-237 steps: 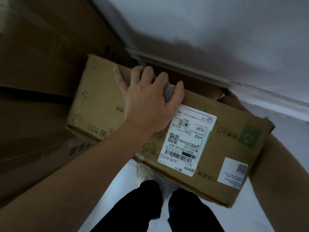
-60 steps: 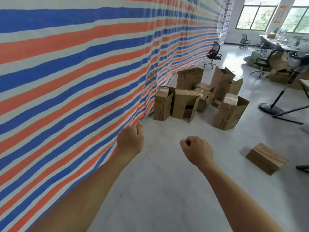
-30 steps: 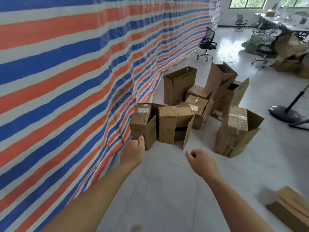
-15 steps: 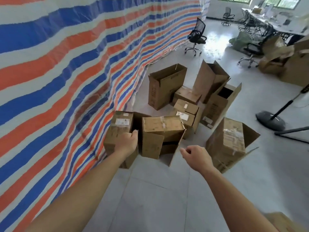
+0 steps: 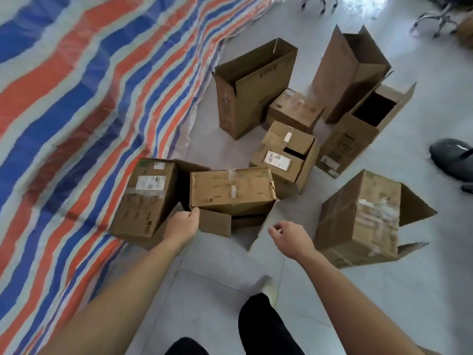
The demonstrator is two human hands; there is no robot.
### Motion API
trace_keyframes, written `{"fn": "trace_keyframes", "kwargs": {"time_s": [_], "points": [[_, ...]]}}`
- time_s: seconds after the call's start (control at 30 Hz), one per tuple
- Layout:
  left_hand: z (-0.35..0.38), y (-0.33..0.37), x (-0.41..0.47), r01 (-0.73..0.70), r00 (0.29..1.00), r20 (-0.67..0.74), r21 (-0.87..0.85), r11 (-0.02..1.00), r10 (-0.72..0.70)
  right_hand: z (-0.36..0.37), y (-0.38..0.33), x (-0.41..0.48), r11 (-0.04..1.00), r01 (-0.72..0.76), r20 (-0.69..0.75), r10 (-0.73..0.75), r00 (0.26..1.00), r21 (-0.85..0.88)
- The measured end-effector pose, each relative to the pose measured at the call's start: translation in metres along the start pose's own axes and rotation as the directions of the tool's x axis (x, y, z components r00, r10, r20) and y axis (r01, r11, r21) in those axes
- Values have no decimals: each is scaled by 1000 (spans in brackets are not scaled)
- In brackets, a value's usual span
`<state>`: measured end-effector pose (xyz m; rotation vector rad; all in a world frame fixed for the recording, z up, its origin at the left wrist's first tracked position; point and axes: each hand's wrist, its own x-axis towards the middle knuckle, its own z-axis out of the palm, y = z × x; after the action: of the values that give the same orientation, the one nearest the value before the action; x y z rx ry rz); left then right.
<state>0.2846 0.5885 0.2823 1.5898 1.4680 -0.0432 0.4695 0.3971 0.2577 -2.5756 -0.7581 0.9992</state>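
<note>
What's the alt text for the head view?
Two curled hands reach toward cardboard boxes on a pale tiled floor: the left hand by the nearest taped box, the right hand empty beside it. A striped tarp hangs left.

Place: storage corner of an office hall; I stand in it.
Evidence: cardboard boxes [image 5: 231,192] on the tiled floor [image 5: 204,290], striped tarpaulin [image 5: 76,98] as partition, swivel-chair bases [image 5: 433,19].
</note>
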Motion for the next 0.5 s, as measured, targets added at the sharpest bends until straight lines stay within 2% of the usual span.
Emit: {"fn": "trace_keyframes", "kwargs": {"time_s": [0.17, 0.27, 0.37, 0.5], "points": [[66, 9, 92, 183, 983, 33, -25, 983, -183, 0, 32, 110, 999, -51, 118, 52, 992, -18], [108, 1, 133, 216, 975, 51, 30, 976, -217, 19, 49, 160, 994, -108, 148, 109, 983, -12], [154, -18, 184, 267, 953, 128, 79, 961, -275, 46, 70, 218, 988, -151, 140, 150, 979, -2], [189, -41, 237, 429, 901, 149, -162, 889, -408, 76, 84, 277, 960, -262, 75, 255, 964, 100]]}}
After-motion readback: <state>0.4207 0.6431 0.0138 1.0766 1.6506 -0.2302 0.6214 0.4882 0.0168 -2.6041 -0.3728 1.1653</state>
